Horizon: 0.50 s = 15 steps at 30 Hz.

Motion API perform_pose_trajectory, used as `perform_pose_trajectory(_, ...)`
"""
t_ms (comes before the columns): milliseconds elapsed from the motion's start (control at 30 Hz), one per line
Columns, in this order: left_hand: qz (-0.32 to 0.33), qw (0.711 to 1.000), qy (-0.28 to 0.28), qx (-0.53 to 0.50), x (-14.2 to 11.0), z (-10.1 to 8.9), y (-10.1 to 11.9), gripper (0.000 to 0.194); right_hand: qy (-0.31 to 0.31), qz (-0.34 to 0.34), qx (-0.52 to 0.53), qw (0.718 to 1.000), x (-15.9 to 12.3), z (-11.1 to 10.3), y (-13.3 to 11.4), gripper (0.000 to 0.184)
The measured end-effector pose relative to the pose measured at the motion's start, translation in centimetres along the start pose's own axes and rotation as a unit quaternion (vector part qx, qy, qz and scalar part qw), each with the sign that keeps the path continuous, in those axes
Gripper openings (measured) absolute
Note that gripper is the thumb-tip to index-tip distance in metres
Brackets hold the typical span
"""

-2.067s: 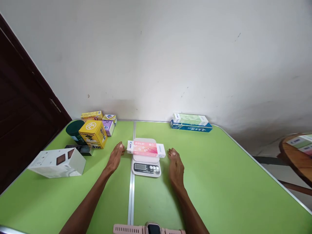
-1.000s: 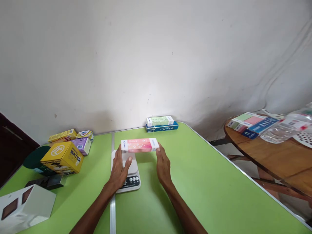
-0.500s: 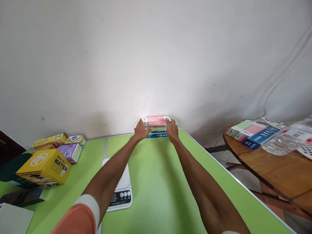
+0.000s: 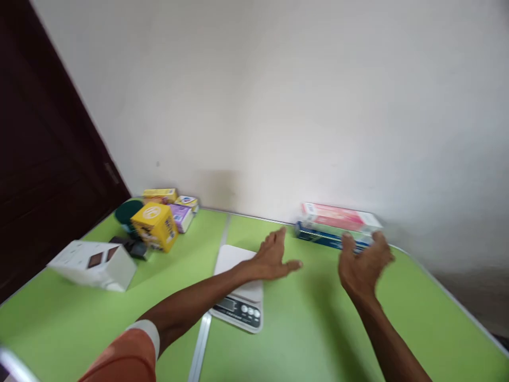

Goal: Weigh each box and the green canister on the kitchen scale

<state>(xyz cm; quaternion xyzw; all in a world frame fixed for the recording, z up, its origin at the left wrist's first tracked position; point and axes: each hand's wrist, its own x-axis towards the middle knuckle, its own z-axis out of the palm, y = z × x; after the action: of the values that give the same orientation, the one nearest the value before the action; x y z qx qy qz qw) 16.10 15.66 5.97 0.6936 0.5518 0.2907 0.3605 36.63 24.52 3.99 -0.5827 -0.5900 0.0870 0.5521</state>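
1. Pink-and-white carton (image 4: pixel 337 216): on top of stack at far R of table, close to wall. Pale green carton (image 4: pixel 333 229) directly under, dk blue carton (image 4: pixel 318 238) at bottom.
2. Handling (judgement): long slim box, prob. light, stiff card, finish maybe a bit slick. Corners dent/crush if squeezed hard.
3. Best hold: both short ends, light pressure, keep lvl. Mid-span pinch prob. OK too, less ctrl.
4. R hand (image 4: pixel 363 271): in front of stack's R end, thumb & fingers apart, nothing gripped. Contact w/ stack: can't tell (overlap + blur).
5. L hand (image 4: pixel 271 261): at R edge of kitchen scale (image 4: pixel 239 312), thumb spread wide from fingers, nothing held. Touching scale? Can't tell.
6. Surface: green tabletop (image 4: pixel 290 347), smooth-looking, metal seam strip (image 4: pixel 201 345) running beside/under scale.
7. Room: off-white wall (image 4: pixel 338 106) behind, dk door (image 4: pixel 40 132) at L.
8. L side: white box (image 4: pixel 93 265), yellow box (image 4: pixel 156 225), purple box (image 4: pixel 181 216).
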Motion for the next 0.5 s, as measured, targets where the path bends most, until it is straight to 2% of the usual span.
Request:
perform_pose_trajectory(33,-0.008,1.000,-0.013,-0.006,-3.2,-0.5,-0.7,0.113,-0.013,-0.021,0.002,1.000,-1.5,0.0,-0.9,0.101)
perform_pose_trajectory(100,-0.031,0.999,-0.003,-0.010,-9.5,-2.2,-1.7,0.106,-0.057,-0.063,0.018,0.996,-4.4,0.1,-3.2,0.094)
perform_pose_trajectory(167,-0.057,0.996,0.062,-0.002,-15.1,-4.9,-2.1,0.097,-0.122,-0.094,0.055,0.987,-7.6,0.5,-6.1,0.085)
perform_pose_trajectory(233,-0.079,0.984,0.158,0.030,-20.0,-8.6,-2.2,0.085,-0.201,-0.111,0.111,0.967,-11.1,1.5,-9.4,0.074)
perform_pose_trajectory(300,-0.095,0.955,0.266,0.086,-24.0,-12.8,-2.3,0.074,-0.295,-0.127,0.173,0.931,-14.8,3.2,-12.8,0.063)
perform_pose_trajectory(400,-0.115,0.895,0.392,0.178,-28.9,-18.1,-3.1,0.071,-0.430,-0.165,0.240,0.855,-20.5,6.9,-17.8,0.048)
perform_pose_trajectory(500,-0.150,0.849,0.433,0.264,-32.4,-20.6,-5.3,0.080,-0.507,-0.250,0.246,0.787,-25.2,11.5,-22.4,0.052)
